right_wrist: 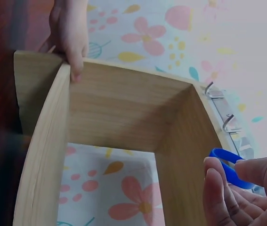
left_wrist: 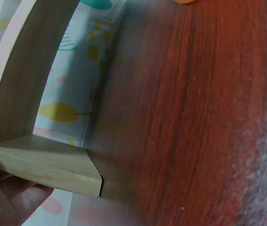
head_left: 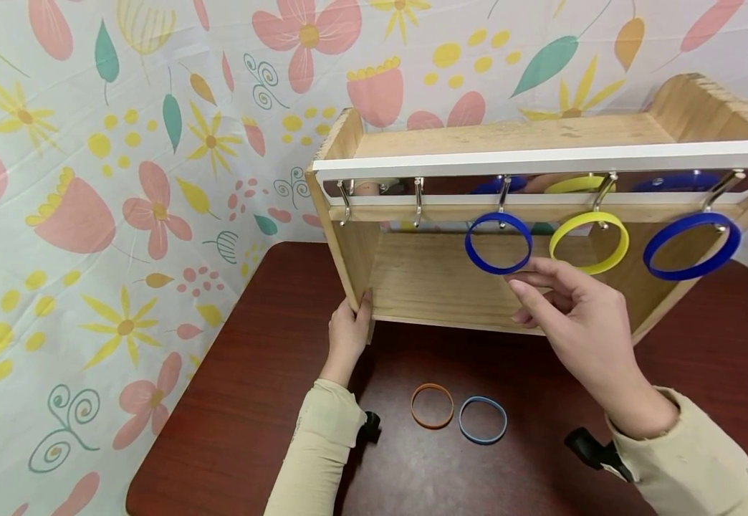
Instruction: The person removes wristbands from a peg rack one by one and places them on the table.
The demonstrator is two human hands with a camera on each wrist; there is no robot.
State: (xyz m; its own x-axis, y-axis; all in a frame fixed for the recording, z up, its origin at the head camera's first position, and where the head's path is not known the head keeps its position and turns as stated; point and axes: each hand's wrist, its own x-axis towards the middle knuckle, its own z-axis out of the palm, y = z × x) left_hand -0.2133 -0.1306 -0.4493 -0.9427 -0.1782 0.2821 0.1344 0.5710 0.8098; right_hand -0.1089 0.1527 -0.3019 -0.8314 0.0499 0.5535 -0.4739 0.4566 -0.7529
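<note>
**Flowered cloth [head_left: 122, 287] hangs behind the wooden shelf [head_left: 425, 279] where you pinch a blue ring [head_left: 468, 242]**

Dark red-brown wood grain covers the tabletop [head_left: 238, 373] beneath your arms, and on it stands the shelf, a white strip [head_left: 542, 156] with metal hooks [head_left: 418, 201] along its upper front. Your right hand [head_left: 580, 322] is raised near the third hook [head_left: 504, 190] from the left, its thumb and index finger pinching the lower edge of the blue ring — the right wrist view shows them against the band. That ring is at the hook, whose tip shows inside the loop. Your left hand [head_left: 346, 328] grasps the shelf's lower left corner, fingers curled on the wood. Right of the ring you hold, a yellow ring [head_left: 625, 247] hangs from the fourth hook [head_left: 605, 190] and a far-right blue ring [head_left: 677, 274] from the fifth hook [head_left: 723, 188]. Flat on the tabletop, between your forearms, lie an orange ring [head_left: 414, 408] and a light-blue ring [head_left: 482, 441] — side by side, not touching.
</note>
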